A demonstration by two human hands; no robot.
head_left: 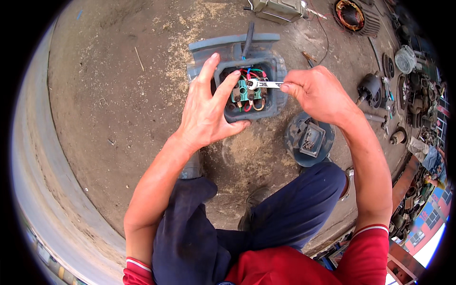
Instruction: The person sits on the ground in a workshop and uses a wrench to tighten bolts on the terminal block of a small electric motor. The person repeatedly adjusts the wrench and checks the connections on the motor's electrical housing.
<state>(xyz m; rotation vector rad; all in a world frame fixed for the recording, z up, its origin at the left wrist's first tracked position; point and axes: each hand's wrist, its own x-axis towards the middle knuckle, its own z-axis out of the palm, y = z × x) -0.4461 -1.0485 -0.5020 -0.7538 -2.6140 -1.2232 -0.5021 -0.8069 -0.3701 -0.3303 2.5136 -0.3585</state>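
Observation:
A grey motor (232, 43) with an uncovered terminal box (271, 102) stands on the ground in front of me. Inside the box, a green terminal block (241, 97) carries studs, nuts and red, green and blue wires. My right hand (318, 92) grips the handle of a silver wrench (268, 84) from the right. The wrench head sits at an upper stud of the block. My left hand (206, 104) is spread over the box's left side, fingertips near the upper rim and thumb by the lower rim. A thick dark cable (248, 40) enters the box from above.
Right of the box, a blue-grey round container (294, 142) holds a small tray (313, 137) of little parts. A copper-wound stator (349, 15) lies at the upper right, near a beige metal box (279, 9). Motor parts and tools crowd the right side. A road (52, 209) runs along the left.

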